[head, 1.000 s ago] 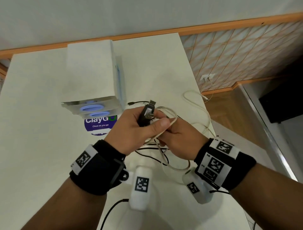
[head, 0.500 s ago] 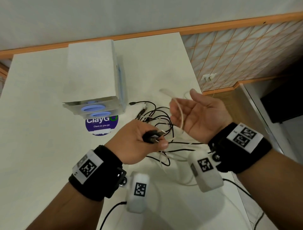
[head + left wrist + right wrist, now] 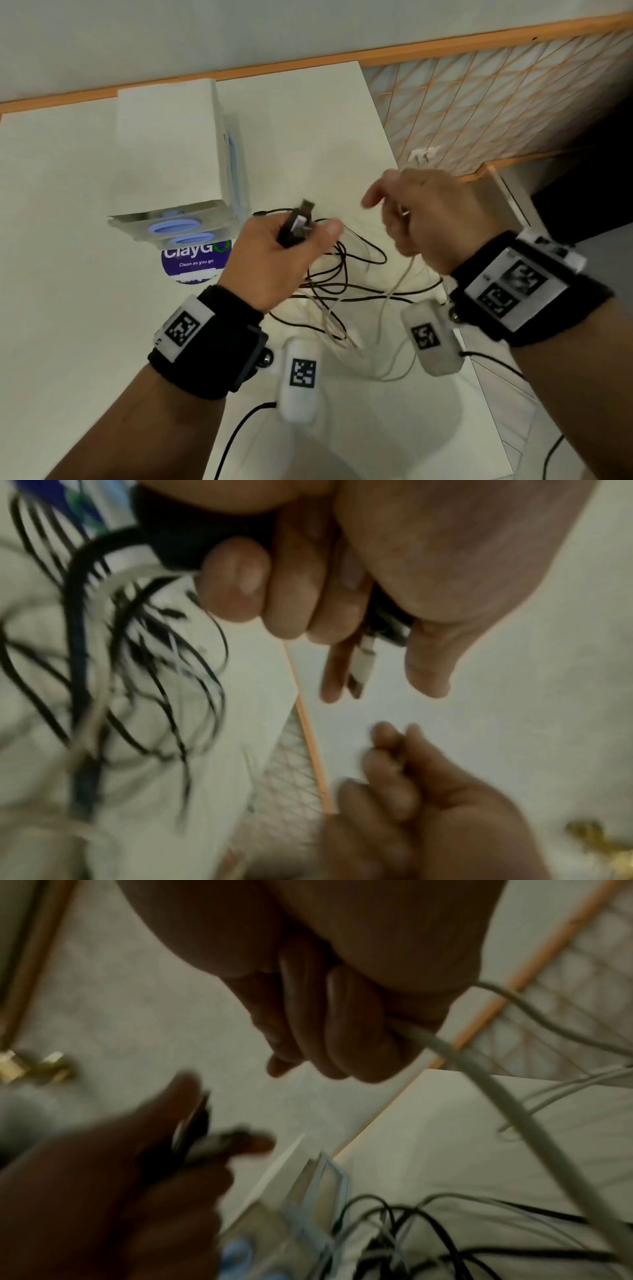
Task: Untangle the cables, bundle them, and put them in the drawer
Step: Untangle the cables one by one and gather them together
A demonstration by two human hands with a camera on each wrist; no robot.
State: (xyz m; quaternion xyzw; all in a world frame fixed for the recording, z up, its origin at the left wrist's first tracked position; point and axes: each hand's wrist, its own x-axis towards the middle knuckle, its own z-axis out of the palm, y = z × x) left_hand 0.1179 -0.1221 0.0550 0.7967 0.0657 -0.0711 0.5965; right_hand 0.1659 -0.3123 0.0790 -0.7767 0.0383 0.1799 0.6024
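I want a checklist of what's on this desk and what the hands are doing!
Surface: white table, mostly bare.
Job's things: tangled black cables and white cable on table; drawer box closed.
Clutter: round purple sticker.
Grippers: left hand grips black plug; right hand grips the white cable.
Cables: knotted, not bundled.
Surroundings: lattice wall panel, orange trim.

obstacles: tangled black and white cables (image 3: 342,284) between the wrists; white plastic drawer box (image 3: 171,154) far-left | free: bare white surface (image 3: 68,274) left
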